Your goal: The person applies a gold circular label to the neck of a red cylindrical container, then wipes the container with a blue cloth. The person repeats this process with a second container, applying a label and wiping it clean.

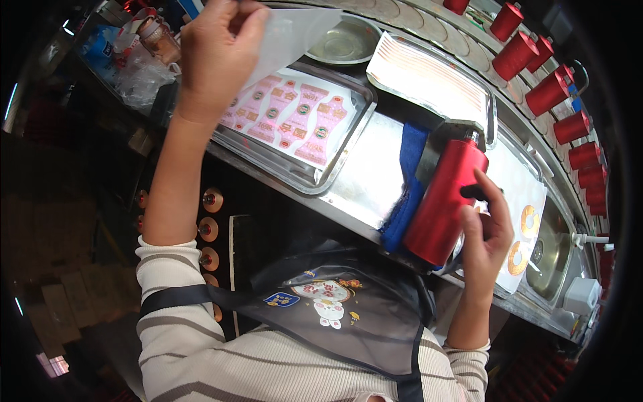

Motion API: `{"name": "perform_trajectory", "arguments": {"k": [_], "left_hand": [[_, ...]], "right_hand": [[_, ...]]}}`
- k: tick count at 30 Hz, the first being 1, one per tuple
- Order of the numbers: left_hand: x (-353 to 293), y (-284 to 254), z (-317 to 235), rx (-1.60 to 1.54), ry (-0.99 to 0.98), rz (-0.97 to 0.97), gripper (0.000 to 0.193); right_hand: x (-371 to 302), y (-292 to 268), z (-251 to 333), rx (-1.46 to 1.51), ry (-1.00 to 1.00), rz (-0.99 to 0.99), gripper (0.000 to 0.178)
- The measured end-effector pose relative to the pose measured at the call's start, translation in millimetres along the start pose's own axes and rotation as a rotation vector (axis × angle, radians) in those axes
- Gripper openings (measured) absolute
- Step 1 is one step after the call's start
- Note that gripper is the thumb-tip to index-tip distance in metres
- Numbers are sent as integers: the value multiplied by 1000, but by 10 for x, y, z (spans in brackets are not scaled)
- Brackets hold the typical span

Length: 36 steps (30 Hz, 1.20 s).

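My left hand [218, 63] is raised at the upper left, pinching a thin translucent white sheet [295, 37]. Below that sheet lies a printed decal sheet [307, 122] with wavy pink designs, in a metal tray [315, 186]. A red metal bottle [447, 204] lies tilted on a stand with a blue cloth [410, 161] beside it. At its right side is my right hand [490, 231], thumb and index finger apart, fingertips by the bottle wall. Something small and black [473, 193] shows near the index fingertip; what it is cannot be made out.
Behind stand a round metal bowl [345, 41] and a tray of striped sheets [429, 77]. Red bottles [516, 57] line a curved conveyor [429, 19]. At right are a sheet with orange ring prints [512, 268] and a sink [556, 258]. Plastic bags [144, 80] sit far left.
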<state>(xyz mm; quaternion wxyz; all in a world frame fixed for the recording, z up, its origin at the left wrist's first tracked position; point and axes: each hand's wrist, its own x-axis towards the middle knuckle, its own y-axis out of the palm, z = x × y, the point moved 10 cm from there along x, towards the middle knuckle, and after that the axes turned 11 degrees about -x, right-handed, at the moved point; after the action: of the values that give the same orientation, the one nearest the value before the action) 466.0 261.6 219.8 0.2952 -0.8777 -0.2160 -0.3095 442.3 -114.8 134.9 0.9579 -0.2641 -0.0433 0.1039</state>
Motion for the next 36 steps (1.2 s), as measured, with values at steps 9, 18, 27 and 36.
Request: {"name": "perform_trajectory", "arguments": {"k": [9, 18, 27, 36], "left_hand": [[-699, 1227, -1587, -357, 401, 53, 20], [-733, 957, -454, -306, -91, 279, 14], [-1052, -640, 3214, 753, -615, 64, 77], [-851, -1444, 4748, 652, -649, 197, 90]], "right_hand": [[365, 1334, 191, -85, -16, 380, 63], [25, -626, -425, 203, 135, -409, 16], [-2372, -3287, -2666, 548, 661, -639, 32], [-4129, -2740, -4317, 847, 933, -920, 14]]}}
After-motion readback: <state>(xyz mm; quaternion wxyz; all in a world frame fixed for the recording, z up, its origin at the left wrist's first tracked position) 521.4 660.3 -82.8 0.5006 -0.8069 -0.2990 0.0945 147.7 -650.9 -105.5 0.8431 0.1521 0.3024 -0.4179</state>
